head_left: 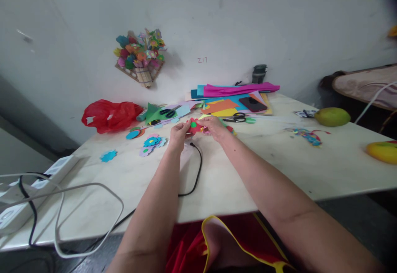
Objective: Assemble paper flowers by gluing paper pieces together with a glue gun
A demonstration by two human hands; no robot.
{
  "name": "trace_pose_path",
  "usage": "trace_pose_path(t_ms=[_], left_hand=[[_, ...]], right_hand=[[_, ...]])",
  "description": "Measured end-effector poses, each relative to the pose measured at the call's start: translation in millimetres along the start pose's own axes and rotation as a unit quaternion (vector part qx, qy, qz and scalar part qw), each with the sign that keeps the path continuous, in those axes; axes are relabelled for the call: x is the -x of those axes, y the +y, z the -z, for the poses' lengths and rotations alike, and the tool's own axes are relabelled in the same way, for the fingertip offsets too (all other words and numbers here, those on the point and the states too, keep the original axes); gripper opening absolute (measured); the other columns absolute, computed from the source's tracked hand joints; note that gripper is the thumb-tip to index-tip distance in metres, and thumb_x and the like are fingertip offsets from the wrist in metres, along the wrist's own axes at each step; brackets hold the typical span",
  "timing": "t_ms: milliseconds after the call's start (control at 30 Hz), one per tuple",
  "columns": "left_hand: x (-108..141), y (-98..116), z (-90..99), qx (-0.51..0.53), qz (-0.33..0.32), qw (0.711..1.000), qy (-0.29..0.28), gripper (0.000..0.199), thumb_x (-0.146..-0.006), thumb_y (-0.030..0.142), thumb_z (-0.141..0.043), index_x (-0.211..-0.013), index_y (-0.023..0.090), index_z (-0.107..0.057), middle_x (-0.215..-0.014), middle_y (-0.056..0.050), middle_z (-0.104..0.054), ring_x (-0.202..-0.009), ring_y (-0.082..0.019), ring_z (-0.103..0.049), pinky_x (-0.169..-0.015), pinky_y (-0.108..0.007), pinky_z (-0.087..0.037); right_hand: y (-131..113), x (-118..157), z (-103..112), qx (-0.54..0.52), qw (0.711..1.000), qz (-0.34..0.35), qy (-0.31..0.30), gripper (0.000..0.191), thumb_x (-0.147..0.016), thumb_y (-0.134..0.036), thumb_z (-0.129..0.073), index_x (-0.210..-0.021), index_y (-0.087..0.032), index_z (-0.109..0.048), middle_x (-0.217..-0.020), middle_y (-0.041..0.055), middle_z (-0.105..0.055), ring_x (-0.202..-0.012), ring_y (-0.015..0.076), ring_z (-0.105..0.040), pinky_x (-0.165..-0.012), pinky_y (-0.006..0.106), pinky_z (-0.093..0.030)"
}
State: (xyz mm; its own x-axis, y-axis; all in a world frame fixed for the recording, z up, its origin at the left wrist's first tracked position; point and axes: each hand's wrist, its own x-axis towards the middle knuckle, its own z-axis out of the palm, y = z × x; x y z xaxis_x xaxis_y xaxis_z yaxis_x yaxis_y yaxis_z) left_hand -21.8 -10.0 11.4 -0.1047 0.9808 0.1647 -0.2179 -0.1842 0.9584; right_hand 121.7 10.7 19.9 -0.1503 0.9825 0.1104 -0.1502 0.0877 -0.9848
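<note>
Both hands meet near the middle of the table, holding a red paper flower (pixel 194 126) with a green centre between them. My left hand (pixel 180 134) pinches its left side, and my right hand (pixel 212 125) grips its upper right side. Several small colourful paper pieces (pixel 230 129) lie just right of and behind my right hand. Left of my left hand are a blue flower (pixel 151 141) on lilac ones and a lone blue flower (pixel 108 156). Black scissors (pixel 238 118) lie behind my right hand.
A black cable (pixel 200 169) curves below the hands. A red plastic bag (pixel 111 115), a power strip (pixel 58 167) and white cables are at left. Coloured sheets (pixel 220 106), a phone (pixel 252 104) and rolled magenta material (pixel 242 89) lie at the back; a green mango (pixel 332 116) is at right.
</note>
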Motion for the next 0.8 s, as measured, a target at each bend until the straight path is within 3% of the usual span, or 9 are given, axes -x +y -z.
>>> trace_pose_path(t_ms=[367, 800], left_hand=[[0.0, 1.2, 0.0, -0.007, 0.007, 1.000, -0.006, 0.049, -0.047, 0.050, -0.084, -0.059, 0.014, -0.053, -0.056, 0.001, -0.057, -0.053, -0.010, -0.056, -0.054, -0.024, -0.051], [0.6, 2.3, 0.2, 0.000, 0.016, 1.000, -0.007, 0.045, -0.049, 0.046, -0.084, -0.059, 0.013, -0.054, -0.056, 0.000, -0.058, -0.050, -0.009, -0.053, -0.051, -0.024, -0.050]], right_hand=[[-2.0, -0.3, 3.3, 0.016, 0.999, -0.015, -0.039, 0.025, -0.059, -0.038, -0.074, -0.065, -0.017, -0.062, -0.056, -0.0032, -0.053, -0.051, 0.0074, -0.044, -0.053, 0.023, -0.036], [-0.4, -2.9, 5.8, 0.042, 0.998, -0.015, -0.045, 0.026, -0.061, -0.038, -0.075, -0.068, -0.017, -0.062, -0.060, -0.0035, -0.054, -0.052, 0.0065, -0.043, -0.054, 0.023, -0.038]])
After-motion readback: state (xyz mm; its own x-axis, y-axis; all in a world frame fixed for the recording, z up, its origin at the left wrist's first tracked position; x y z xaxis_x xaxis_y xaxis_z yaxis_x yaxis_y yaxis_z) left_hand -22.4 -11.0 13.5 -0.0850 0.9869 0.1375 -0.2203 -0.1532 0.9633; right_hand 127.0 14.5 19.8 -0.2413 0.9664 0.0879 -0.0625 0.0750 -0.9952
